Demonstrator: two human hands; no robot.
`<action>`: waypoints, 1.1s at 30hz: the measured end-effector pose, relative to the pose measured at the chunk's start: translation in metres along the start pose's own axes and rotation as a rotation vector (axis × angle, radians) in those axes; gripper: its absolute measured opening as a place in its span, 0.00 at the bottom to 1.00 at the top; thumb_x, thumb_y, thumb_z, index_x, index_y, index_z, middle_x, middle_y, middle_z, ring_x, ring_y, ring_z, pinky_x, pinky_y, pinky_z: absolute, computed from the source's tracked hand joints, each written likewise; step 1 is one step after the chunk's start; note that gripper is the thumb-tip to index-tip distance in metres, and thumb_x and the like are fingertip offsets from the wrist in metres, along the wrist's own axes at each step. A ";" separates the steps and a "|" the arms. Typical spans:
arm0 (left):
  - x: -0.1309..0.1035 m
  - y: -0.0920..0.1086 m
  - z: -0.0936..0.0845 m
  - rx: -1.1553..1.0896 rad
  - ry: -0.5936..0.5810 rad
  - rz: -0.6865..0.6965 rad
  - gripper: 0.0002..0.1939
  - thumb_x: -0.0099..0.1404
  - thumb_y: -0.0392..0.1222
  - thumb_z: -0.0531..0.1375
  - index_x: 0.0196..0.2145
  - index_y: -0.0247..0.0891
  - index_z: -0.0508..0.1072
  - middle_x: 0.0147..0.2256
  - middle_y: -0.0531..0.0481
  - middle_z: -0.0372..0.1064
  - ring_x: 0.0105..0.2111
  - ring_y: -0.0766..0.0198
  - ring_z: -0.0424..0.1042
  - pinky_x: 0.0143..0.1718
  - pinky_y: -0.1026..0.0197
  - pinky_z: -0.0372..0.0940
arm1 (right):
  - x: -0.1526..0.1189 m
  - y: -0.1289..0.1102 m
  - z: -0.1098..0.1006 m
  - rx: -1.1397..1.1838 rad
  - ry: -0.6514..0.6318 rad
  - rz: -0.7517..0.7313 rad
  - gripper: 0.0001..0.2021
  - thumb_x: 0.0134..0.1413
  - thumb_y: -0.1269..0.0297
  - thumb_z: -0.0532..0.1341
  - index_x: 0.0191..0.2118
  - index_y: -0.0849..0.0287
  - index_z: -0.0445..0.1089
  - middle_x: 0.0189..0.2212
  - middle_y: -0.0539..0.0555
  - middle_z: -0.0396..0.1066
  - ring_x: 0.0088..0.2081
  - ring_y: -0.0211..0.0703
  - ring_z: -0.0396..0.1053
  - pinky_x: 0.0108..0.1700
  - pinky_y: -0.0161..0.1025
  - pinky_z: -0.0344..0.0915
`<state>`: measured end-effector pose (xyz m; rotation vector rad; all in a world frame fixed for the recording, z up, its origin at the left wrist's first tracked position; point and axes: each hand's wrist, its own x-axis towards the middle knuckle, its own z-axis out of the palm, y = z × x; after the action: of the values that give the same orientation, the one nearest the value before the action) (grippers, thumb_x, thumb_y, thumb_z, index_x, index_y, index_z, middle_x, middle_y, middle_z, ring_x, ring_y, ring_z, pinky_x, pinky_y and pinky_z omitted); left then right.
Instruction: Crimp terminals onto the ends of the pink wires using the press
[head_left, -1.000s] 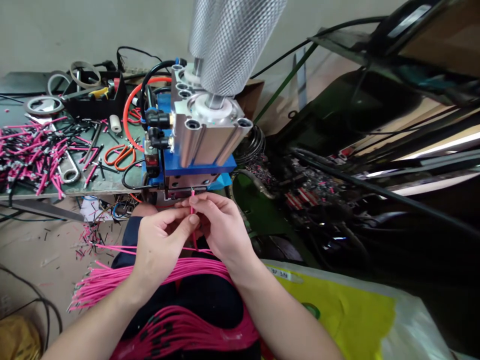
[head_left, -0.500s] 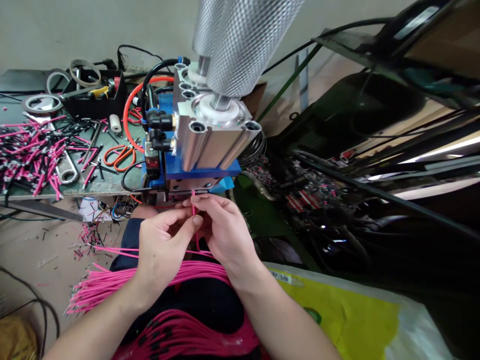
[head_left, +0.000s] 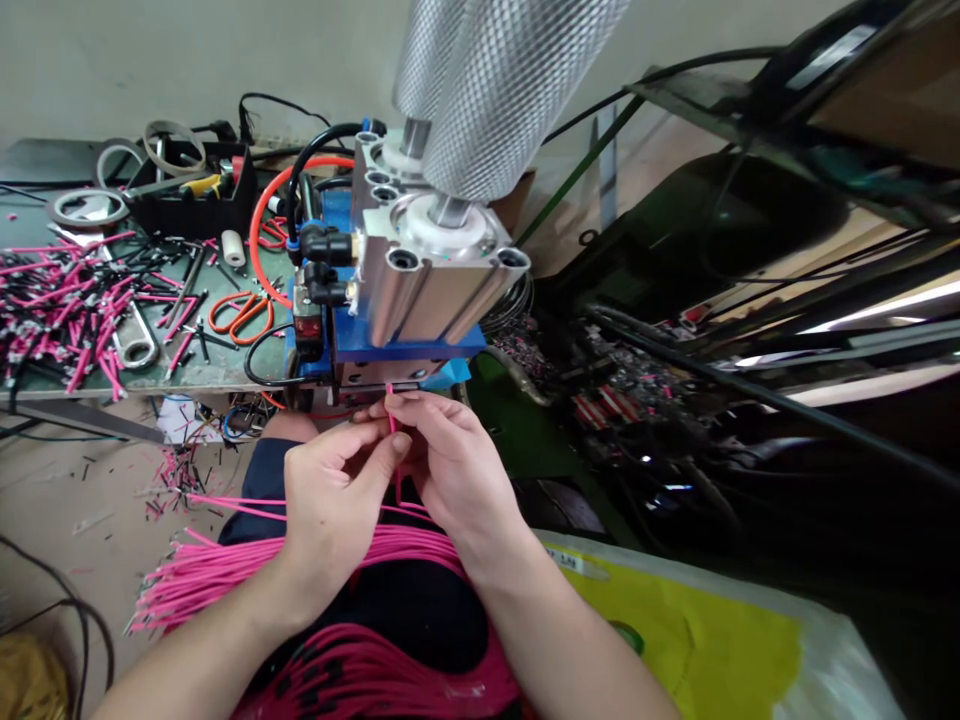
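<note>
A thin pink wire (head_left: 393,425) runs upright between my fingers, its tip at the lower front of a pneumatic press (head_left: 442,290) with two knurled metal cylinders on top. My left hand (head_left: 337,480) pinches the wire between thumb and fingers. Just above, my right hand (head_left: 450,450) is closed on the same wire near its tip. Whether the tip has entered the press slot I cannot tell. Across my lap lies a bundle of pink wires (head_left: 217,575), with a second bundle (head_left: 360,670) with black parts nearer me.
Cut pink and black wire pieces (head_left: 82,300) cover the bench at left, with a wrench (head_left: 136,345), orange-handled scissors (head_left: 241,317) and a black tool box (head_left: 191,200). A yellow sheet (head_left: 690,630) under clear plastic is at lower right. Dark machinery stands at right.
Both hands keep their grip on the wire and have barely moved. The whole view has shifted slightly, so the press appears a little further right and lower.
</note>
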<state>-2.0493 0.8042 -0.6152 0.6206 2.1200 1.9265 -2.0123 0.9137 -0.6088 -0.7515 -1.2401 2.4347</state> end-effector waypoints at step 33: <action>0.002 0.002 0.002 -0.081 -0.013 0.001 0.06 0.63 0.38 0.68 0.37 0.41 0.87 0.31 0.51 0.83 0.32 0.62 0.82 0.35 0.69 0.75 | -0.001 0.003 0.002 0.055 0.057 -0.009 0.06 0.39 0.62 0.75 0.25 0.57 0.80 0.24 0.51 0.78 0.24 0.40 0.72 0.29 0.36 0.70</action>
<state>-2.0500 0.8072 -0.6137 0.6171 2.0229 1.9922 -2.0128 0.9103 -0.6096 -0.7921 -1.1477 2.4121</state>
